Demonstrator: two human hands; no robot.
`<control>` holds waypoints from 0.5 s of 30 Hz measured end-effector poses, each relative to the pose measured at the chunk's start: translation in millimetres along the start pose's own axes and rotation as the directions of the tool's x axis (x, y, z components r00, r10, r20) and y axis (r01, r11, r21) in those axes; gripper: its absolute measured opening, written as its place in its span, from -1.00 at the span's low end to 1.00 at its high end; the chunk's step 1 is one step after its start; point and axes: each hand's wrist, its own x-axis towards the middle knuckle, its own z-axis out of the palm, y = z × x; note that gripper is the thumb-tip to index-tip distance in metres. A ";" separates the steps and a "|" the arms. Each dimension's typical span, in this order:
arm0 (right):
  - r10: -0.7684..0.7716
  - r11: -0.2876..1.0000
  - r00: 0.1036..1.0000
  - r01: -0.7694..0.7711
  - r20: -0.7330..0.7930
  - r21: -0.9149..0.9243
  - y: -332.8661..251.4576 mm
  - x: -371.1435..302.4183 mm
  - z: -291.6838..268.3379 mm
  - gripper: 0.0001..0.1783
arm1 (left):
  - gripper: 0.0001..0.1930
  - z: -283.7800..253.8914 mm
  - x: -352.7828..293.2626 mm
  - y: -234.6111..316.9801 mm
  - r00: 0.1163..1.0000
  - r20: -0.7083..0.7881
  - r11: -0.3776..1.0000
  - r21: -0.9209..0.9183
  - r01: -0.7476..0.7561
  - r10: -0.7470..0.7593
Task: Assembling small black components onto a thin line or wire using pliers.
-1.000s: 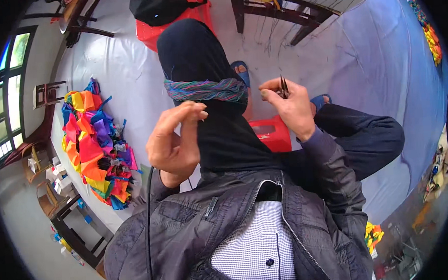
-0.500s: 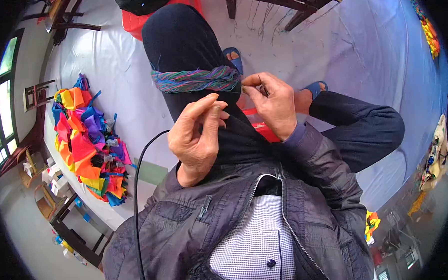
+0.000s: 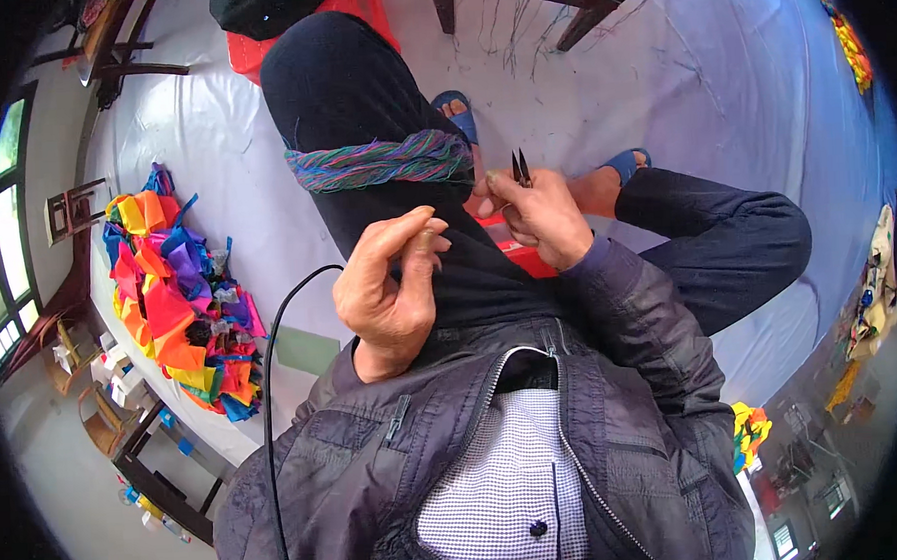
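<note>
A hank of blue, green and purple thread lies across my raised thigh in dark trousers. My right hand is just right of the thread's end, its fingers closed round small black thread snips whose two pointed blades stick up above the hand. The fingertips of this hand are close to the thread, but I cannot tell whether they touch it. Over the near part of the same leg, my left hand is pinched, thumb against forefinger. Whatever is between those fingertips is too thin or hidden to make out.
Left on the pale floor sheet is a heap of multicoloured fabric pieces. A red plastic stool or bin stands beyond my knee, with dark wooden furniture legs at the far side. A black cable runs beside my left arm.
The snips' blades have swung upright into view as my right hand turned and lowered slightly. My left hand keeps its pinch, nearly in place. The whole view has shifted a little.
</note>
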 end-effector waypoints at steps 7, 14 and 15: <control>0.164 0.980 0.984 -0.170 0.064 0.105 1.6 8.1 -1.5 -0.72 | -0.79 -0.2 5.5 0.6 0.974 -0.121 0.981 0.016 -0.193 0.193; 0.130 0.967 0.989 -0.141 0.066 0.211 1.4 12.6 6.5 -0.73 | -0.74 -16.6 22.6 -0.1 0.826 -0.157 0.816 0.335 -0.472 0.542; 0.126 0.967 0.990 -0.137 0.062 0.214 1.5 11.3 5.5 -0.73 | -0.74 -19.0 24.9 0.2 0.825 -0.155 0.816 0.330 -0.475 0.543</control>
